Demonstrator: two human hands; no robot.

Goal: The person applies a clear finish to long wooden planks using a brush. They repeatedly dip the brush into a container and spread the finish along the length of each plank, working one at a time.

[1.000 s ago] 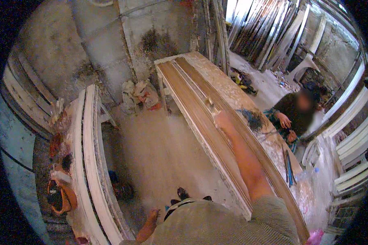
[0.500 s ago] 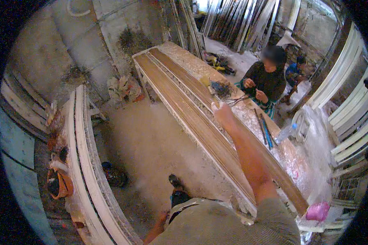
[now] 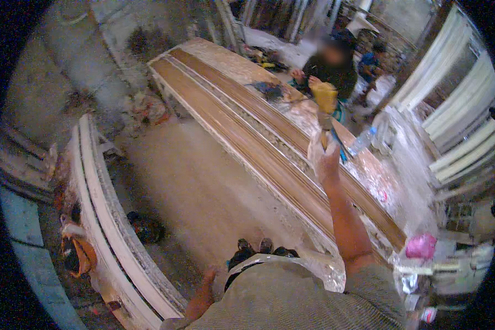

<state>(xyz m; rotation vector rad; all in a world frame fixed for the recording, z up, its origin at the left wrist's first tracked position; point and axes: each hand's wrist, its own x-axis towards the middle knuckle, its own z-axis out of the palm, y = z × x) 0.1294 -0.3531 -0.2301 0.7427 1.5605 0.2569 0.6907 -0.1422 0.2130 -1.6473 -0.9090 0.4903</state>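
Note:
My right hand (image 3: 324, 157) is closed round the handle of a broad paintbrush (image 3: 325, 99), raised with its yellowish bristle end pointing away from me. It is above the long workbench, over two brown wood-grained mouldings (image 3: 247, 148) that lie side by side along it. Both look a little blurred. At my left side, low by my hip, hangs my left hand (image 3: 209, 276); its fingers are too blurred to read, and nothing shows in it.
Beyond the bench (image 3: 201, 47) sits a person (image 3: 333, 66), another (image 3: 371, 63) farther back. A plastic bottle (image 3: 363, 140), clear wrap (image 3: 410, 170) and a pink bundle (image 3: 422, 246) lie right. Pale mouldings (image 3: 102, 203) and an orange pot (image 3: 85, 256) are left.
My right hand has lifted the paintbrush off the bench area and drawn it nearer and to the right. My view has shifted, and my feet now show side by side.

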